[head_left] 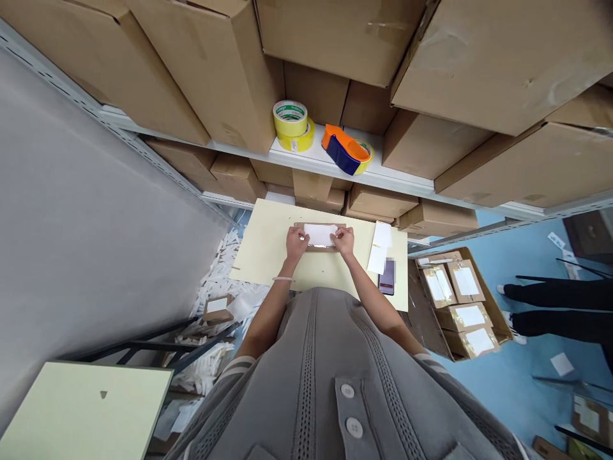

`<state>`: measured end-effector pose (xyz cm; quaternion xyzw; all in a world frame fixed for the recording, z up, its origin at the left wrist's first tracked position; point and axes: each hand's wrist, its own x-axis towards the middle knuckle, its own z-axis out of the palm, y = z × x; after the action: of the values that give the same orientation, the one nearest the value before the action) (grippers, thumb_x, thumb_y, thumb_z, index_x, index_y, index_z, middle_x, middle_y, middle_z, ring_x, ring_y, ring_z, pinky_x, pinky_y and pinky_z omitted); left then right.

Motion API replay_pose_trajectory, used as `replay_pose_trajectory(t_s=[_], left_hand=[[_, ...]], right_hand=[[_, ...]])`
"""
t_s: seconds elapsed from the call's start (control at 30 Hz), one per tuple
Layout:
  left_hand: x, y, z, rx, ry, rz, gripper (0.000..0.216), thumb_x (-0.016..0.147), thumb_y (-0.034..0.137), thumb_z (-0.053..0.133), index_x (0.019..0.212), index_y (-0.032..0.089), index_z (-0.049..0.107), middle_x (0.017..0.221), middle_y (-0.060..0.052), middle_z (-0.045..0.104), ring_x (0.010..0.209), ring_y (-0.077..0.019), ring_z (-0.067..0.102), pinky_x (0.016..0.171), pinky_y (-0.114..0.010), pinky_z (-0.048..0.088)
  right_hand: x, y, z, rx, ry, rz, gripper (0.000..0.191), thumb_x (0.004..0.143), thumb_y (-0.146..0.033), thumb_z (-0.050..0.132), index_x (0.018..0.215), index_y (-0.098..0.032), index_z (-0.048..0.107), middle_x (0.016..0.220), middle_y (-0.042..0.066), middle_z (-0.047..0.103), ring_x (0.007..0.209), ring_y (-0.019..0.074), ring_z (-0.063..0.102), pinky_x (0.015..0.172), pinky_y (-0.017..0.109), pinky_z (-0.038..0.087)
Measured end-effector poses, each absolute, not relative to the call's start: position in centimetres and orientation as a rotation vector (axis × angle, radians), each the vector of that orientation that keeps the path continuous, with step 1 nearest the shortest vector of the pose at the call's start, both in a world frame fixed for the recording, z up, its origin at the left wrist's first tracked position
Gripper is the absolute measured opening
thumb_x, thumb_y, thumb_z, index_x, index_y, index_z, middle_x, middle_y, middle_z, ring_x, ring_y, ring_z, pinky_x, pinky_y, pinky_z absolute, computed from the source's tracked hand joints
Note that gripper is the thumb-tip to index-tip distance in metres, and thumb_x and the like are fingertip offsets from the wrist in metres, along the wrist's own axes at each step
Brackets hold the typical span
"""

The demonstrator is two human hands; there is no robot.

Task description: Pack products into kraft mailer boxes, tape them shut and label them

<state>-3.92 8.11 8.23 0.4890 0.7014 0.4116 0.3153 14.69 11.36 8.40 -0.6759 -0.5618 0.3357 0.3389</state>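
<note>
A small brown cardboard parcel with a white label (320,235) lies on the pale yellow table (268,255). My left hand (295,243) presses on the parcel's left end, fingers curled over its edge. My right hand (344,241) holds the right end the same way. Both hands are closed on the parcel, which rests flat on the table.
A stack of white labels (380,248) and a phone (387,276) lie right of the parcel. Yellow tape rolls (292,124) and an orange-blue tape dispenser (343,150) sit on the shelf among cardboard boxes. An open box of labelled parcels (462,300) stands on the blue floor. Another person's legs (555,306) are at the right.
</note>
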Motion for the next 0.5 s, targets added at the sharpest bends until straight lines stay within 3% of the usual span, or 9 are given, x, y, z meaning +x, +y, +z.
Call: replay_pose_trajectory(t_s=[0.5], left_hand=[[-3.7,8.8,6.5,1.350,1.931,1.074,0.022,0.074,0.013,0.061,0.063,0.023,0.044,0.088,-0.006,0.054,0.097,-0.0228,0.057,0.086,-0.039,0.054]], right_hand=[[14.2,12.0,7.2,-1.835,-1.626,0.724,0.014,0.072,-0.022,0.061,0.065,-0.024,0.048,0.084,0.003,0.046,0.089,0.0205,0.050,0.082,0.031,0.049]])
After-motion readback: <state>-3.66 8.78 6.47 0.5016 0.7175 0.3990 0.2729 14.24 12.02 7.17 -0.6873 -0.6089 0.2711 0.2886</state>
